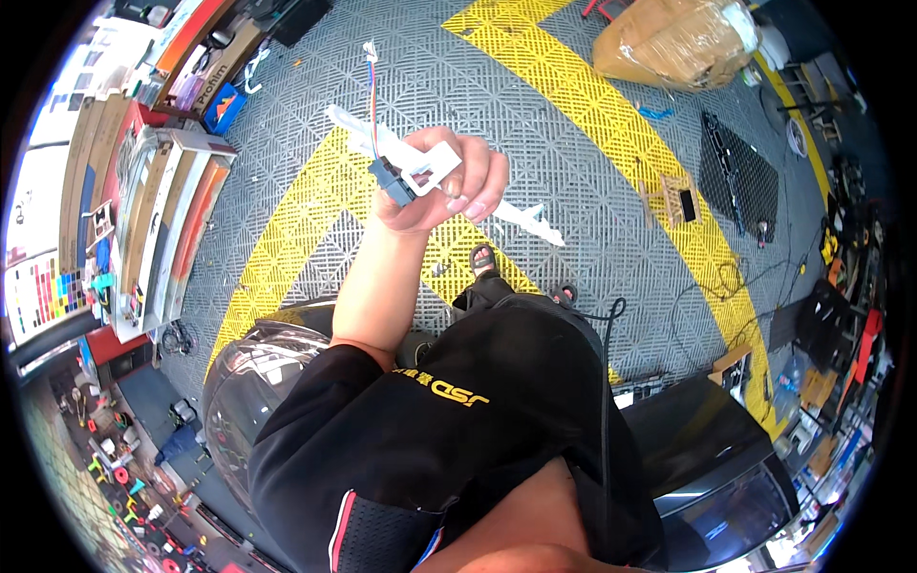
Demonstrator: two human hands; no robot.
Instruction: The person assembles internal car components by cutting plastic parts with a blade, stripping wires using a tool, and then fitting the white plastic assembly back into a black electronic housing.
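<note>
My left hand [457, 181] is raised over the floor in front of me, its fingers closed round several small items. Among them is a black boxy connector [391, 181] at the wrist side. From it thin coloured wires [373, 100] stand up, ending in a small white plug [370, 52]. A white piece with a rectangular opening [437, 164] lies against the fingers. Crumpled white strips [531, 223] stick out on both sides of the hand; whether they are paper or plastic I cannot tell. My right hand is out of view.
Grey and yellow grid tiles [573, 143] cover the floor. A shiny dark car [272, 368] stands close at the left, with dark bodywork [707, 420] at the right. A wrapped brown package [673, 43], a black mesh panel [740, 172] and loose cables [726, 282] lie farther right. Shelves [172, 229] line the left.
</note>
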